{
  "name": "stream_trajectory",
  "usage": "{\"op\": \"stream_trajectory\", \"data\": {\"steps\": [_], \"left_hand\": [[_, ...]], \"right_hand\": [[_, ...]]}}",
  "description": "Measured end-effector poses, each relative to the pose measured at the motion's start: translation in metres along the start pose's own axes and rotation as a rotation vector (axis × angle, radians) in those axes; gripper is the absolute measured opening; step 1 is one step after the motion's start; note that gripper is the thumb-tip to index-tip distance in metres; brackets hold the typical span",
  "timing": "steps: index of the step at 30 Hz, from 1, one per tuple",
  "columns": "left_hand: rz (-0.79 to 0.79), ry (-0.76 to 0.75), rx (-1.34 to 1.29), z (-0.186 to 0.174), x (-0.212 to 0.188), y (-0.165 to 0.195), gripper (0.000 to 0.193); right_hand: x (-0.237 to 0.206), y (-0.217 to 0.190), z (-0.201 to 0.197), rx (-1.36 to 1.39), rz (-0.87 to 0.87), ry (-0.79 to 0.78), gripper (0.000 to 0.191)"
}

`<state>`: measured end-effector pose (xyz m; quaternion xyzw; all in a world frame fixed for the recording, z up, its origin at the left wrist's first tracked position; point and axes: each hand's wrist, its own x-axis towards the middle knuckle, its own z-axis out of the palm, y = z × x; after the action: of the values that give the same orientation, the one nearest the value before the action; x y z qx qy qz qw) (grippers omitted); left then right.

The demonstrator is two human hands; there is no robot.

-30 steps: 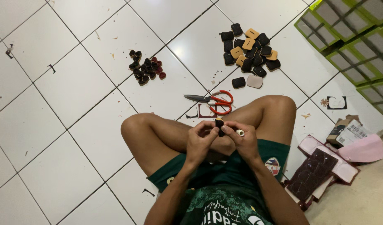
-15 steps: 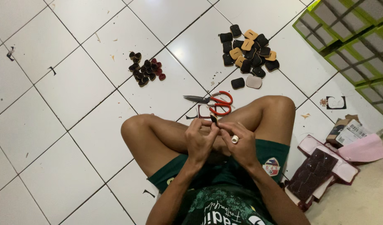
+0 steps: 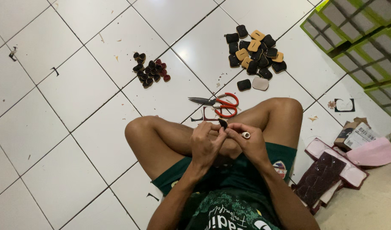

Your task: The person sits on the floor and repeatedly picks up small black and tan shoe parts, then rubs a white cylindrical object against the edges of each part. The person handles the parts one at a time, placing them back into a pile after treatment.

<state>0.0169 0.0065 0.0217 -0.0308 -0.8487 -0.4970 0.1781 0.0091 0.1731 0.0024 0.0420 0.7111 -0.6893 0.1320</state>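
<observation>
Person seated cross-legged on white tiled floor (image 3: 76, 93). Both forearms drawn in, hands raised together over the lap. Left hand (image 3: 207, 142) and right hand (image 3: 248, 142) meet at fingertips, both pinching a small dark piece (image 3: 223, 123). A pale ring-like band (image 3: 245, 135) sits on a right finger. Red-handled scissors (image 3: 219, 104) lie just beyond the shins. Small dark pile (image 3: 149, 73) and a black-and-tan pile (image 3: 256, 53) lie farther out.

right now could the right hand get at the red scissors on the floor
Probably yes. The red scissors lie on bare tile just past the shins, with nothing between them and the right hand. That hand is busy, though: it pinches a small dark piece together with the left hand.
</observation>
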Motion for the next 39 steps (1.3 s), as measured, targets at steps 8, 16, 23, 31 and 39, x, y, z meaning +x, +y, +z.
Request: {"op": "stream_trajectory", "data": {"steps": [8, 16, 23, 31, 39], "left_hand": [[-0.416, -0.294, -0.4, -0.013, 0.008, -0.006, 0.019], [-0.492, -0.398, -0.616, -0.013, 0.01, -0.019, 0.016], [-0.463, -0.423, -0.654, -0.011, 0.008, -0.027, 0.015], [-0.439, -0.277, -0.368, -0.004, 0.007, -0.016, 0.018], [-0.259, -0.169, -0.18, -0.002, 0.005, -0.01, 0.017]], "right_hand": [[0.005, 0.003, -0.01, -0.043, -0.035, -0.152, 0.023], [0.008, 0.002, -0.018, 0.082, -0.079, -0.321, 0.025], [0.011, 0.013, -0.017, 0.053, -0.051, -0.262, 0.023], [0.011, 0.018, -0.005, -0.088, -0.07, -0.158, 0.018], [0.005, 0.005, -0.003, -0.175, 0.016, -0.075, 0.021]]}}
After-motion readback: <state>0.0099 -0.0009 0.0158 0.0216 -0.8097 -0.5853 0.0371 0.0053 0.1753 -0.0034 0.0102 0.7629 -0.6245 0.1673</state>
